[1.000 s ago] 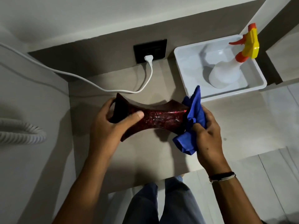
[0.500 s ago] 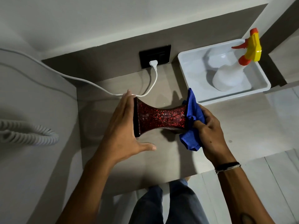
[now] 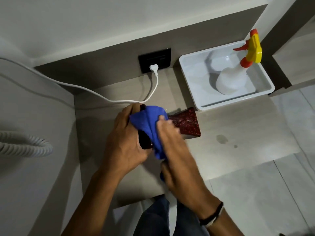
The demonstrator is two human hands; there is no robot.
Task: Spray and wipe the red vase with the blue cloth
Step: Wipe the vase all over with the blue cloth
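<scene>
I hold the shiny red glitter vase (image 3: pixel 185 124) lying on its side over the grey stone desk (image 3: pixel 238 133), so I can reach all round it. My left hand (image 3: pixel 126 140) is wrapped tight round one flared end to keep it from rolling. My right hand (image 3: pixel 172 142) is closed on the soft blue cloth (image 3: pixel 150 121) and presses it onto the narrow middle. The vase looks hard, bumpy and sparkly. The cloth is thick and crumpled. The white plastic spray bottle with the yellow and orange top (image 3: pixel 233 79) stands in the white plastic tub (image 3: pixel 192 92), out of my way.
</scene>
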